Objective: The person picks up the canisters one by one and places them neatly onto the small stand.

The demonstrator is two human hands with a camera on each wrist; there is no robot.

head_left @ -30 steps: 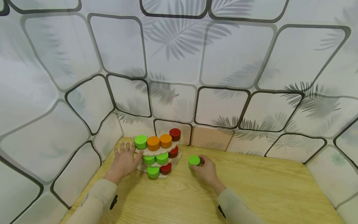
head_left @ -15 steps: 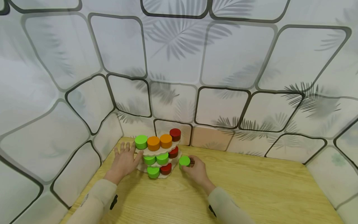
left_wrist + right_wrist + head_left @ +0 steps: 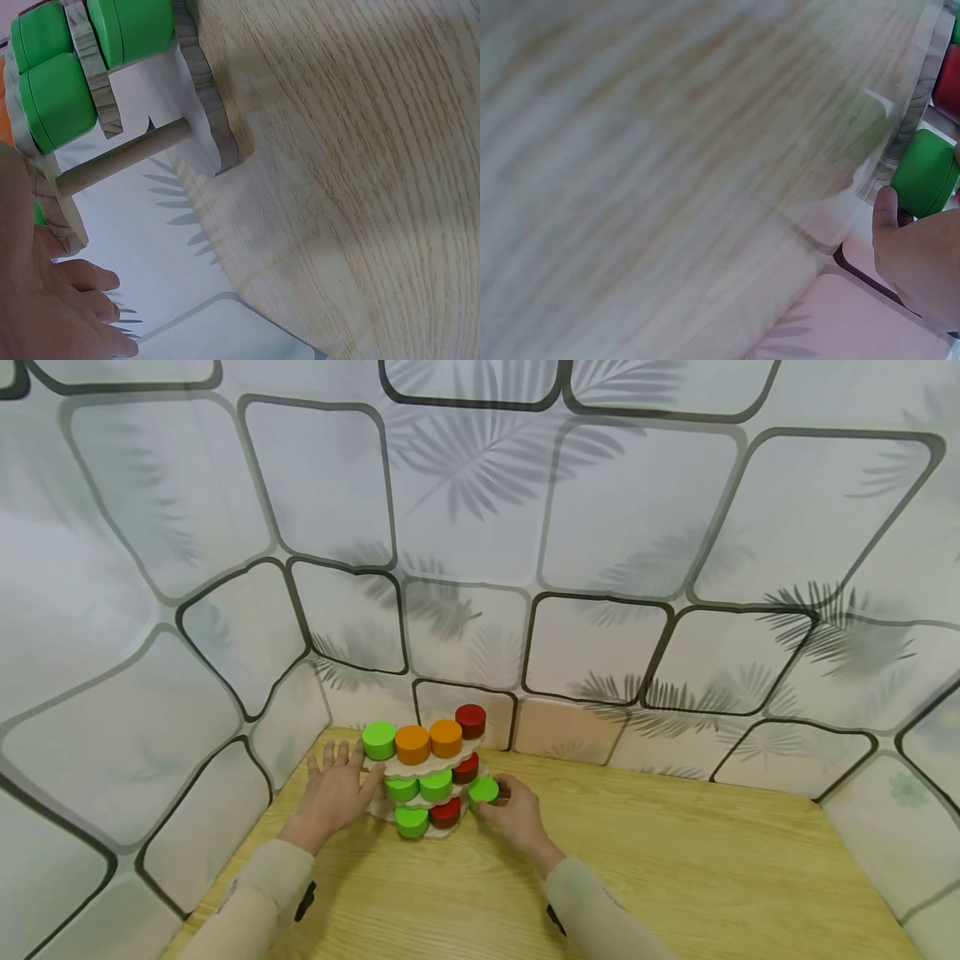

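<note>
In the head view, a tiered wooden stand (image 3: 405, 770) with scalloped edges bears round blocks in green, orange and red. At its left end my left hand (image 3: 332, 789) rests against the top tier, fingers spread. The left wrist view shows that hand (image 3: 45, 300) at the tier's edge, beside a wooden post (image 3: 124, 156) joining the tiers. My right hand (image 3: 517, 814) pinches a green round block (image 3: 483, 790) at the stand's right end. In the right wrist view this green block (image 3: 924, 172) sits between thumb and fingers, close over the bottom tier's end.
The stand is on a wood-grain tabletop (image 3: 675, 860), near the corner of two patterned walls (image 3: 465, 635). On the top tier are a green block (image 3: 378, 741), two orange blocks (image 3: 412, 745) and a red block (image 3: 470, 721).
My right hand has moved left with the green block, from the bare tabletop up to the stand's right end. The left hand has stayed in place.
</note>
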